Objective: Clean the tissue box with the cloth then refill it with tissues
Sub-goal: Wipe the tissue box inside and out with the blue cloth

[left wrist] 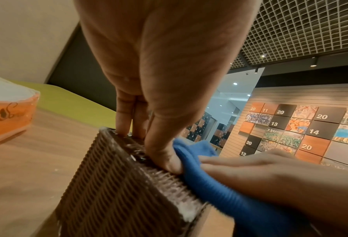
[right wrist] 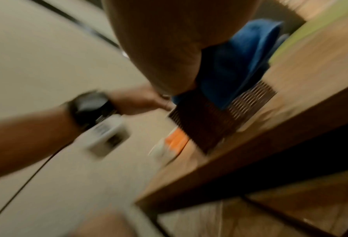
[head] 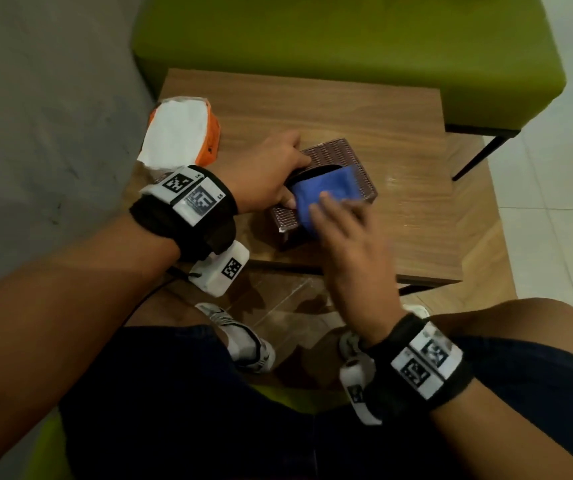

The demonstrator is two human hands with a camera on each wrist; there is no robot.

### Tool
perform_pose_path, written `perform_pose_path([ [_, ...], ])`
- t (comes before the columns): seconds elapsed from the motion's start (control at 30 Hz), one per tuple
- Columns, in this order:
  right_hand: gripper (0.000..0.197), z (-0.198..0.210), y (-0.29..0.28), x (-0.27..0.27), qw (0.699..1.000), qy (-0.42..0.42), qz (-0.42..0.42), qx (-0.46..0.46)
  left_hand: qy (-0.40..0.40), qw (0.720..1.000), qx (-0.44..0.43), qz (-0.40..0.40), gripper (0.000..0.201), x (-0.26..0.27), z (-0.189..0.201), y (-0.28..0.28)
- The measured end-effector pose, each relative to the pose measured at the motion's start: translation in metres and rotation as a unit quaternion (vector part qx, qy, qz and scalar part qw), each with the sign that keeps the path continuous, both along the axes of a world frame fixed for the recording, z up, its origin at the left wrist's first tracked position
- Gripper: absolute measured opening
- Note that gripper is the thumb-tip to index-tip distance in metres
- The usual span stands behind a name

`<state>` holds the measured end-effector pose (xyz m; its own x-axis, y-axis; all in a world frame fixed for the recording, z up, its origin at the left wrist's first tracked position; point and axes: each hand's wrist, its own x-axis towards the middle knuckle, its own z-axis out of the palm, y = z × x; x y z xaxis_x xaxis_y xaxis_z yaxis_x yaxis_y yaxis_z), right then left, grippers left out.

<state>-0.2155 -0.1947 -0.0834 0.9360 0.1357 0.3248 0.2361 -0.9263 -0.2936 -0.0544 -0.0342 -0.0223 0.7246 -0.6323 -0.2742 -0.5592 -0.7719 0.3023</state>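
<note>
A brown woven tissue box (head: 333, 152) stands near the front edge of the low wooden table (head: 313, 98). My left hand (head: 288, 178) grips its left side, fingers curled over the far edge and thumb pressed on the top (left wrist: 165, 160). A folded blue cloth (head: 330, 187) lies across the box top and over the near edge. My right hand (head: 337, 209) presses the cloth with straight fingers (left wrist: 260, 173). The box's side weave (left wrist: 116, 184) shows white dust along the rim. An orange pack of white tissues (head: 181, 133) lies at the table's left corner. The right wrist view is blurred.
A green upholstered bench (head: 347, 39) stands right behind the table, and a grey wall (head: 35, 116) is close on the left. Bare tabletop lies behind and to the right of the box. My knees and shoes are below the table's front edge.
</note>
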Motion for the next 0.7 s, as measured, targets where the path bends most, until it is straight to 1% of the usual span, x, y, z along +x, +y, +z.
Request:
perform_pose_path([
  [0.03,0.053,-0.001,0.002,-0.006,0.999,0.008,0.049,-0.014,-0.007,1.000,0.002,0.000,0.061,-0.001,0.000,0.000],
  [0.07,0.054,0.000,-0.005,-0.005,0.997,0.012,0.074,-0.021,-0.013,1.000,0.002,0.000,0.062,-0.002,0.000,0.000],
  [0.1,0.053,0.000,-0.019,0.001,0.998,0.011,0.066,-0.018,-0.018,1.000,0.003,-0.002,0.065,-0.002,0.000,0.000],
  [0.2,0.047,0.001,-0.059,0.029,0.998,-0.007,-0.050,0.047,-0.030,0.999,0.015,0.000,0.069,-0.003,0.002,-0.002],
  [0.23,0.046,0.002,-0.059,0.031,0.996,-0.014,-0.064,0.063,-0.034,0.999,0.019,-0.003,0.069,-0.004,0.002,-0.003],
  [0.27,0.046,0.003,-0.049,0.027,0.997,-0.017,-0.057,0.058,-0.039,0.999,0.023,-0.010,0.069,-0.004,0.003,-0.004],
  [0.33,0.052,0.001,-0.022,0.007,1.000,-0.005,0.019,0.020,-0.051,0.998,0.029,-0.028,0.070,-0.003,0.003,-0.006],
  [0.37,0.054,0.000,-0.016,-0.002,0.998,0.001,0.060,0.009,-0.052,0.997,0.032,-0.036,0.071,-0.003,0.002,-0.006],
  [0.4,0.053,0.000,-0.018,-0.003,0.997,0.001,0.082,0.007,-0.050,0.997,0.034,-0.044,0.074,-0.001,0.002,-0.006],
  [0.43,0.049,-0.001,-0.026,0.002,0.997,0.000,0.080,0.012,-0.045,0.997,0.033,-0.049,0.078,0.000,0.002,-0.005],
  [0.5,0.041,-0.004,-0.046,0.021,0.999,-0.009,0.026,0.046,-0.028,0.998,0.029,-0.045,0.088,0.000,0.002,-0.004],
  [0.57,0.042,-0.004,-0.057,0.035,0.997,-0.017,-0.014,0.077,-0.014,0.999,0.013,-0.041,0.091,0.000,0.002,-0.002],
  [0.63,0.043,-0.007,-0.053,0.036,0.998,-0.016,-0.023,0.064,-0.015,0.999,-0.002,-0.044,0.088,-0.002,0.002,-0.001],
  [0.7,0.047,-0.008,-0.049,0.030,0.999,-0.015,-0.014,0.040,-0.025,0.999,-0.011,-0.046,0.088,-0.003,0.003,0.000],
])
